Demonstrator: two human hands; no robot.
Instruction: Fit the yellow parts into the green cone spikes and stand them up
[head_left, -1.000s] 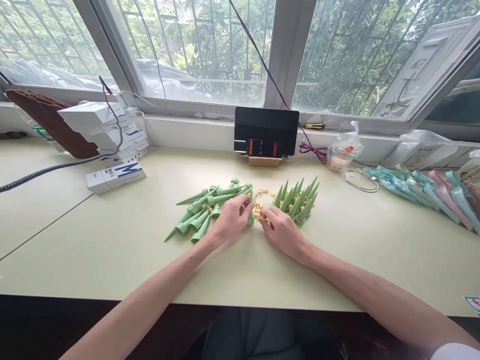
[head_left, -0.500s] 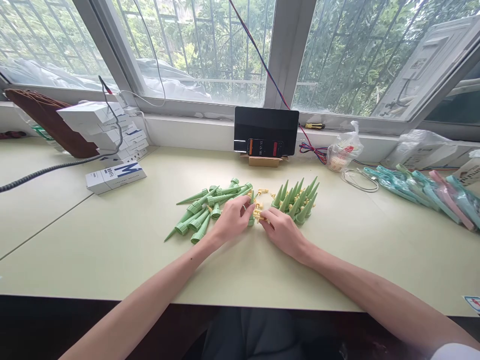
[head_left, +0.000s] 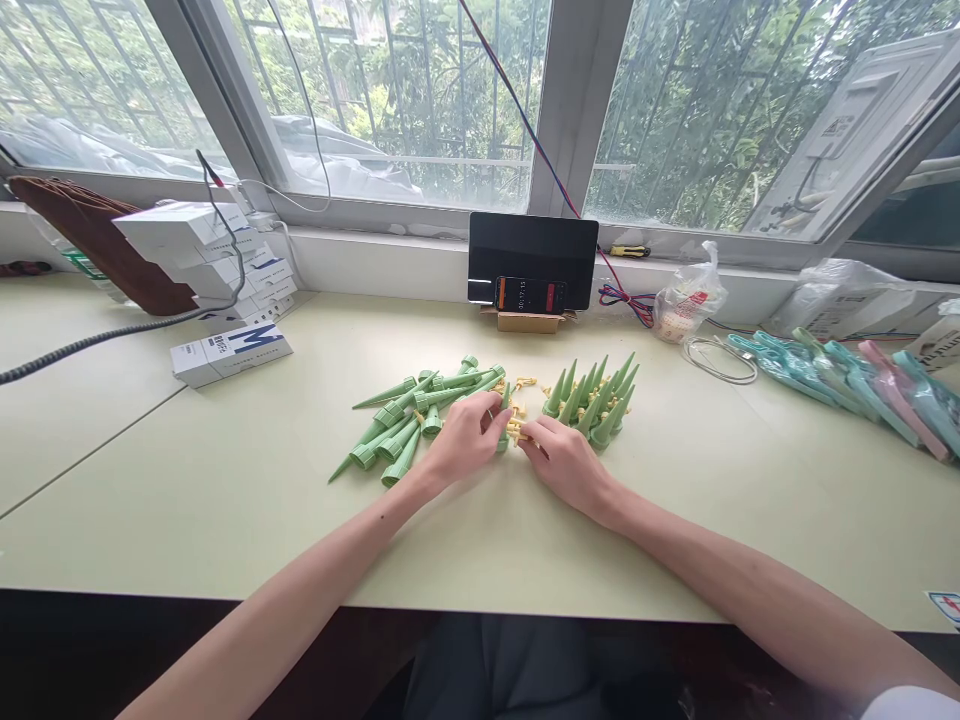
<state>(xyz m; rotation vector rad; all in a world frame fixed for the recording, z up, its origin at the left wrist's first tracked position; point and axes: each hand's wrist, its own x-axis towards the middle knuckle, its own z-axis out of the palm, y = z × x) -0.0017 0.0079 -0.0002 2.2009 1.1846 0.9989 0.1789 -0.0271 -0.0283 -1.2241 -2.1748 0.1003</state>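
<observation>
My left hand (head_left: 470,432) is closed round a green plastic watering spike (head_left: 505,397), which stands point up with its wide cap low by the table. Close on its right, my right hand (head_left: 564,462) pinches a small yellow plastic valve (head_left: 516,428) against the spike's side; my fingers partly hide where the two meet. Other small yellow valves (head_left: 527,383) lie just behind my hands. To the left is a loose heap of green spikes (head_left: 397,415) lying on their sides. Right of my hands, several spikes with yellow valves (head_left: 592,400) stand upright in a tight group.
A phone (head_left: 529,296) leans on a dark tablet (head_left: 532,250) at the back. White boxes (head_left: 225,270) are stacked at the left. A bagged item (head_left: 686,300), a coiled white cable (head_left: 720,362) and wrapped teal and pink items (head_left: 847,380) lie at the right.
Hardly anything differs. Both hands keep their place at the spike, with only a very slight shift of the right hand.
</observation>
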